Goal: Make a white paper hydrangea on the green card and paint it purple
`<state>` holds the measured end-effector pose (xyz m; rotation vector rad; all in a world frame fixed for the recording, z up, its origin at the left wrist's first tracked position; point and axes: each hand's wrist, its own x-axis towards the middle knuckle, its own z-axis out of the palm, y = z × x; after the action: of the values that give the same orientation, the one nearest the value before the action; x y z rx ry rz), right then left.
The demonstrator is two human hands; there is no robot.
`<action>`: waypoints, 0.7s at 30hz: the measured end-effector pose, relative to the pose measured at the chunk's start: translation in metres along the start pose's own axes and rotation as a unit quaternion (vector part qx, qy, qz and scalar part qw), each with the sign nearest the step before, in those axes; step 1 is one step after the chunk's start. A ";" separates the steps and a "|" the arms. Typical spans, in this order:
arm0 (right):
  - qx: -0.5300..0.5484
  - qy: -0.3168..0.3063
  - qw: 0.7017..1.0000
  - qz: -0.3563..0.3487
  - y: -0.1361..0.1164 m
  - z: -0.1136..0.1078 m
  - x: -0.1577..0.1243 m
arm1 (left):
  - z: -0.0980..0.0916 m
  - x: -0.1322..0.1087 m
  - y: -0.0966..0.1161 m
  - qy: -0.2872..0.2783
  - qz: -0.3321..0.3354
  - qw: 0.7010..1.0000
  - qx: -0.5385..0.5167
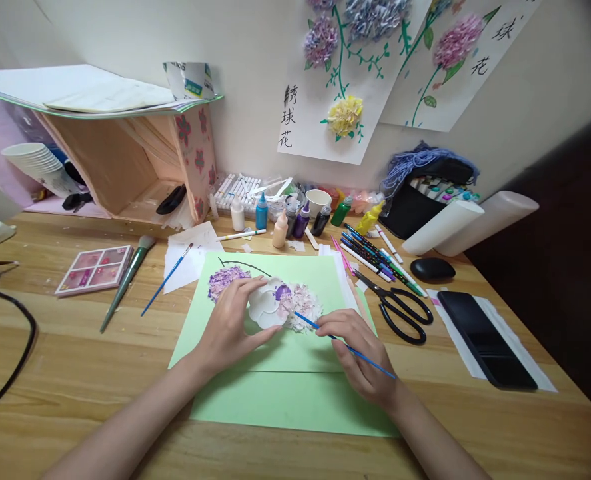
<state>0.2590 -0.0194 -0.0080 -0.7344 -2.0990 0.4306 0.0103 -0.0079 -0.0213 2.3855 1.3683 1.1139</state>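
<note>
Between the thumb and fingers of my left hand [230, 323] is a small white paint palette [262, 308] with purple and pale pink paint in it. My right hand [359, 347] grips a thin blue paintbrush [342, 341], its tip at the palette's right side. Both hands are over light green paper [295, 400]. On that paper, a purple textured flower [225, 280] lies partly behind my left fingers. A paler pink-white flower [306, 307] sits just right of the palette, partly covered by it. A dark curved line runs above them.
Black-handled scissors [405, 310] and a black phone [485, 340] lie to the right. Paint bottles [302, 220] stand behind the paper, with pens [375, 253] beside them. To the left are a large brush [128, 283], another blue brush [168, 280] and a pink-framed box [95, 270].
</note>
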 end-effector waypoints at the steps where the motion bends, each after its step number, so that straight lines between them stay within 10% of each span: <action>1: 0.002 0.002 1.000 0.001 0.000 0.000 0.000 | 0.000 0.000 0.000 0.001 0.000 1.000 0.000; 9: 0.029 0.015 0.999 0.027 0.000 -0.001 -0.003 | -0.001 0.001 0.000 -0.002 -0.004 1.000 0.001; 16: 0.109 0.274 0.930 0.219 0.021 -0.006 -0.004 | -0.002 0.003 0.000 0.001 -0.004 1.000 0.008; 21: 0.102 0.258 0.912 0.303 0.034 -0.014 -0.003 | -0.001 0.003 -0.001 0.007 -0.005 1.000 0.016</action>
<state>0.2837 0.0049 -0.0197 -1.2226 -1.2827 0.6915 0.0094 -0.0050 -0.0198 2.3957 1.4106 1.1163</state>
